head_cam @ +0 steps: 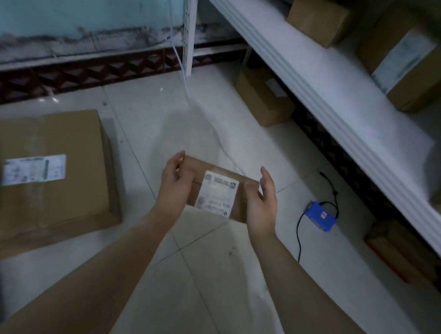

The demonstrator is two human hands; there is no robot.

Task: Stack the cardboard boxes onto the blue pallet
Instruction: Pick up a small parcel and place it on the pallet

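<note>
Head camera looks down at two bare arms reaching out over a white tiled floor (206, 283). Between them is a small cardboard box (219, 190) with a white label (217, 194) on top. The left hand (178, 180) presses on the box's left end, fingers curled over its top edge. The right hand (264, 198) presses on the right end, with the thumb on top near the label and the fingers straight out past the far corner. Both hands hold the box up above the floor, and it is tilted a little.

On the floor to the left sits a big cardboard box (49, 175) with its own white label (34, 170), well apart from the small one. On the right a white metal shelf (323, 101) runs away at a slant. More brown boxes rest on it, one at the top (319, 18) and one bigger with a pale label (409, 65). Another brown box (264, 98) stands on the floor under the shelf. Near the right hand, on the floor, lies a little blue device (320, 216) with a black cord (299, 229). A thin white cable (181, 59) hangs down by the shelf post. The picture is a bit blurry.
</note>
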